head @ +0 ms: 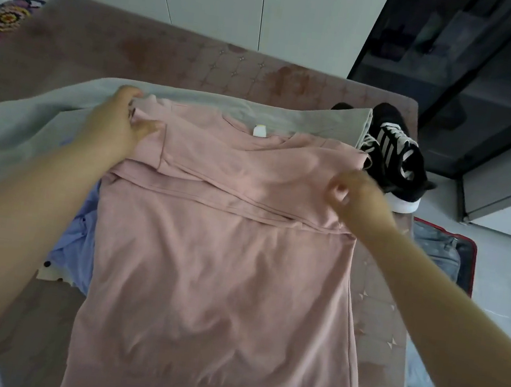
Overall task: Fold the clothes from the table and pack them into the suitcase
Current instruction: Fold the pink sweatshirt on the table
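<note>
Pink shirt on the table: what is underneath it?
Past the far and left edges of the pink shirt a gray garment shows; a blue garment pokes out on the left. How far either runs beneath is covered.

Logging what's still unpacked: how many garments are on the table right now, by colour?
Pink: 1 (pink top, spread on top)
Grey: 1 (grey garment, under it)
Blue: 1 (blue shirt, partly showing at its left edge)
Total: 3
Not counted: the black sneakers, and a white piece beside the blue shirt that I cannot identify.
</note>
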`<state>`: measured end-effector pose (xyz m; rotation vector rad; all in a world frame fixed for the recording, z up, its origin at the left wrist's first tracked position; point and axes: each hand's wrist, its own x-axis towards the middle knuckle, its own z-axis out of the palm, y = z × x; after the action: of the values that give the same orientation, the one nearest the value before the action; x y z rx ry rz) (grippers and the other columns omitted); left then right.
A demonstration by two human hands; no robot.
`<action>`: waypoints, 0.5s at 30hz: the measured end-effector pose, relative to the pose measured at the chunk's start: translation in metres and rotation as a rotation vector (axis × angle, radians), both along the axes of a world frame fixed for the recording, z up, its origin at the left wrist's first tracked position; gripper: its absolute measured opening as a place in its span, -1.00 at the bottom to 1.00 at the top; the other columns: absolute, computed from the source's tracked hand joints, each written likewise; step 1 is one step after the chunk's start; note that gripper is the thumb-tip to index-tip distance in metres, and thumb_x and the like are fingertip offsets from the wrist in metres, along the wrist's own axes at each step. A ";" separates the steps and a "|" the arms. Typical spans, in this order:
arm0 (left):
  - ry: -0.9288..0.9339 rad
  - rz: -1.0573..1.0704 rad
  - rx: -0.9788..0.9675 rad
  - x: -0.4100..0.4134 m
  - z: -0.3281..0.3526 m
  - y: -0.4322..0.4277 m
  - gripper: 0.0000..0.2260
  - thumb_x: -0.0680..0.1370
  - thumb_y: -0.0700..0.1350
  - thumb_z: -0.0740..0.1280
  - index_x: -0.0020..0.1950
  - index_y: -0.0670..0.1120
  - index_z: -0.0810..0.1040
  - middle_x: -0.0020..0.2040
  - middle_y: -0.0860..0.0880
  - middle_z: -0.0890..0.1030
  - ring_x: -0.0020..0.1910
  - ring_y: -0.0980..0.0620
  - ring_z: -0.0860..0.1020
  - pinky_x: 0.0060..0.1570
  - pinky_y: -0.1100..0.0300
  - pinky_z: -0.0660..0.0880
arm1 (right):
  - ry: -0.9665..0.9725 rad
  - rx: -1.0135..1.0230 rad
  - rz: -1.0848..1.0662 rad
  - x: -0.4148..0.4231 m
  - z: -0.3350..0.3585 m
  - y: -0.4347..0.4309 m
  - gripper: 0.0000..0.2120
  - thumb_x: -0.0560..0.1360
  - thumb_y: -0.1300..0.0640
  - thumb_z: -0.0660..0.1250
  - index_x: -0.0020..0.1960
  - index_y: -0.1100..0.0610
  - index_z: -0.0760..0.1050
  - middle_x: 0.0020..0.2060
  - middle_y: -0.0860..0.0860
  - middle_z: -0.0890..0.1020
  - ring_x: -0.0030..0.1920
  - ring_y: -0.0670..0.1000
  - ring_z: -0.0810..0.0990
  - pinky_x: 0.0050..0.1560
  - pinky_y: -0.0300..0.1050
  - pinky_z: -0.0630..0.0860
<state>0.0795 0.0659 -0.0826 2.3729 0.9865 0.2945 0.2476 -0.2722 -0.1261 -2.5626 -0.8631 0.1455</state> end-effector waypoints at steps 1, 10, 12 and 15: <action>-0.003 0.000 0.021 -0.001 0.002 0.000 -0.48 0.46 -0.03 0.41 0.36 -0.10 0.33 0.23 -0.23 0.51 0.19 -0.24 0.47 0.16 0.00 0.37 | 0.006 -0.108 0.099 -0.012 -0.013 -0.006 -0.76 0.43 0.08 0.39 0.06 0.14 0.57 -0.02 0.11 0.53 -0.04 0.18 0.52 0.03 0.08 0.48; 0.111 -0.117 -0.010 -0.009 0.006 0.016 -0.21 0.32 -0.11 0.54 0.46 -0.05 0.22 0.26 -0.22 0.47 0.18 -0.22 0.47 0.18 0.04 0.35 | 0.058 -0.164 0.027 -0.005 -0.018 -0.053 -0.82 0.42 0.31 0.39 -0.01 0.17 0.64 -0.09 0.11 0.60 -0.06 0.18 0.59 -0.09 -0.02 0.46; 0.159 -0.122 0.011 -0.008 0.002 0.024 -0.16 0.30 -0.09 0.56 0.47 -0.08 0.20 0.32 -0.22 0.42 0.25 -0.22 0.43 0.23 0.00 0.34 | 0.093 -0.350 0.138 -0.005 -0.018 -0.055 -0.86 0.45 0.21 0.38 -0.01 0.08 0.63 -0.06 0.02 0.61 -0.02 0.09 0.59 -0.07 -0.11 0.44; 0.171 -0.018 -0.049 0.003 -0.006 0.032 -0.16 0.34 0.12 0.50 0.47 -0.12 0.18 0.39 -0.19 0.35 0.32 -0.20 0.38 0.29 -0.03 0.33 | 0.076 -0.196 0.145 0.004 -0.008 -0.039 -0.85 0.43 0.11 0.39 -0.03 0.14 0.61 -0.09 0.02 0.56 -0.06 0.06 0.54 -0.11 -0.16 0.36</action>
<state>0.0823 0.0975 -0.0887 2.3913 1.0361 0.0597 0.2518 -0.3114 -0.1337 -2.6520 -1.0515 0.3859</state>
